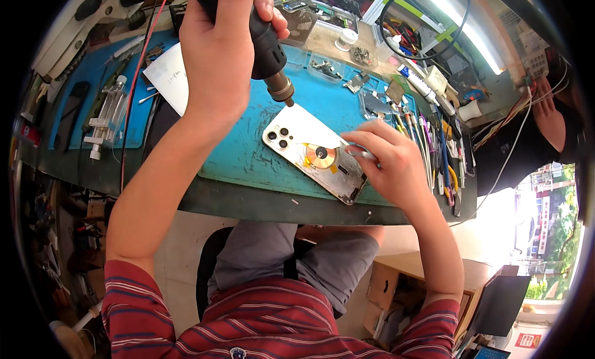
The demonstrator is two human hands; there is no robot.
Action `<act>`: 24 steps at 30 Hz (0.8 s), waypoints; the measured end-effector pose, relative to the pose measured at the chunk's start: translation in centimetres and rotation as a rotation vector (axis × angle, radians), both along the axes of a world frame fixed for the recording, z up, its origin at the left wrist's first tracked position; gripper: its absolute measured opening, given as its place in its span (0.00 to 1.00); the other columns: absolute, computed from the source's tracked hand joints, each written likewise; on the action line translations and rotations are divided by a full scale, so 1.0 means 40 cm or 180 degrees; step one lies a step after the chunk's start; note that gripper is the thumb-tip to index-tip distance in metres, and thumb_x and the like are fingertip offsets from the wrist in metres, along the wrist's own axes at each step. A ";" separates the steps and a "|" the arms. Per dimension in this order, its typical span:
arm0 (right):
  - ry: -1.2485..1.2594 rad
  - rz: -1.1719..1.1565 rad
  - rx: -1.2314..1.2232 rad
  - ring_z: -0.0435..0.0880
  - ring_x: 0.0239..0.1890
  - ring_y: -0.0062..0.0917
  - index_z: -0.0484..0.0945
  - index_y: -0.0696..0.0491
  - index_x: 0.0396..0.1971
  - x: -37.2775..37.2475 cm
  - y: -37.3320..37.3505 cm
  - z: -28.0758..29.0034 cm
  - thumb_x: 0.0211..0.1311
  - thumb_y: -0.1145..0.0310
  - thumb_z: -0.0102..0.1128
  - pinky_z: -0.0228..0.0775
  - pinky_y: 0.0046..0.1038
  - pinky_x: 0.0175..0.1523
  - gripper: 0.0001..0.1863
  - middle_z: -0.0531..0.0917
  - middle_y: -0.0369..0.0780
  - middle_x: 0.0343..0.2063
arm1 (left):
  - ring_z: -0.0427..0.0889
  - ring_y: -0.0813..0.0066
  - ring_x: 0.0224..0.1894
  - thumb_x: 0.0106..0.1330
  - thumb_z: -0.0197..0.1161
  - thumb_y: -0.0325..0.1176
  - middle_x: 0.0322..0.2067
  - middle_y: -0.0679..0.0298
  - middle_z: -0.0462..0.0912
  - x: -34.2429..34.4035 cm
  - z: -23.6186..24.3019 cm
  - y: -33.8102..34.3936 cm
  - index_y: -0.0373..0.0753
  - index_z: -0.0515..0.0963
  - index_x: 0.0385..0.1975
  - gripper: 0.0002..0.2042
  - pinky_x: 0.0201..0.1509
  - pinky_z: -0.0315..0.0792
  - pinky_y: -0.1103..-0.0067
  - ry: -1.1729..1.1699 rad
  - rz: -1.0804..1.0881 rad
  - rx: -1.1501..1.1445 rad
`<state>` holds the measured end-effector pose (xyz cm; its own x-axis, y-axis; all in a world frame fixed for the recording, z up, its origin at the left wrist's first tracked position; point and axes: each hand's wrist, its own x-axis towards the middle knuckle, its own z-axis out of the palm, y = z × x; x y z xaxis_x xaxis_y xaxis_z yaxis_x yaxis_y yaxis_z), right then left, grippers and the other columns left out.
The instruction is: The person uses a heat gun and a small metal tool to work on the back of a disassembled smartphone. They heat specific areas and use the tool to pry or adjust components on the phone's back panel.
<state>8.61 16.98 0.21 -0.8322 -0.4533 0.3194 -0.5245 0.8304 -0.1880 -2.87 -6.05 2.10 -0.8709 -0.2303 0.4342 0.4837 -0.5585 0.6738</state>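
A white phone (299, 120) lies back up and at a slant on the blue mat. Part of its back cover is gone, baring a round copper charging coil (320, 156) and metal around it. My left hand (217, 68) is closed round a black hot air gun (268, 52), held above the phone's far edge with its metal nozzle pointing down. My right hand (393, 164) is closed on a slim grey tool (362, 154) over the phone's right side. The tool's tip is hard to make out, and I cannot tell whether it touches the phone.
The blue mat (232, 164) covers the bench. Pens, tweezers and pliers (449, 154) crowd its right side. Small parts trays (325, 68) stand behind. On the left are a clear syringe-like fixture (110, 114) and a white sheet (168, 80). Another person's hand (548, 114) shows far right.
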 end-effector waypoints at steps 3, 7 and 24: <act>0.0110 0.0481 0.0027 0.87 0.36 0.32 0.87 0.52 0.40 -0.041 0.005 -0.008 0.49 0.78 0.71 0.80 0.32 0.39 0.15 0.87 0.37 0.38 | 0.75 0.78 0.25 0.78 0.58 0.45 0.23 0.68 0.72 -0.001 -0.006 0.004 0.35 0.74 0.46 0.16 0.30 0.74 0.78 -0.0032 -0.0069 0.0045; 0.0240 0.0631 0.0235 0.86 0.35 0.30 0.87 0.51 0.37 -0.058 0.013 -0.005 0.52 0.76 0.72 0.79 0.31 0.37 0.12 0.87 0.36 0.36 | 0.75 0.78 0.25 0.78 0.58 0.46 0.23 0.68 0.72 0.027 0.006 -0.004 0.35 0.74 0.46 0.17 0.31 0.73 0.78 -0.0108 -0.0364 0.0062; 0.0499 -0.1912 -0.0041 0.84 0.33 0.32 0.84 0.56 0.46 0.130 0.186 -0.020 0.65 0.70 0.68 0.75 0.31 0.39 0.12 0.83 0.41 0.36 | 0.69 0.76 0.34 0.80 0.54 0.44 0.28 0.68 0.67 0.026 -0.017 -0.042 0.30 0.71 0.55 0.20 0.44 0.72 0.76 0.0101 -0.0744 -0.0220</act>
<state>13.83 24.44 -0.60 -0.8835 0.0842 0.4608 0.0115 0.9873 -0.1585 -1.85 -7.73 1.41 -0.8827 0.0072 0.4699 0.3682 -0.6108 0.7009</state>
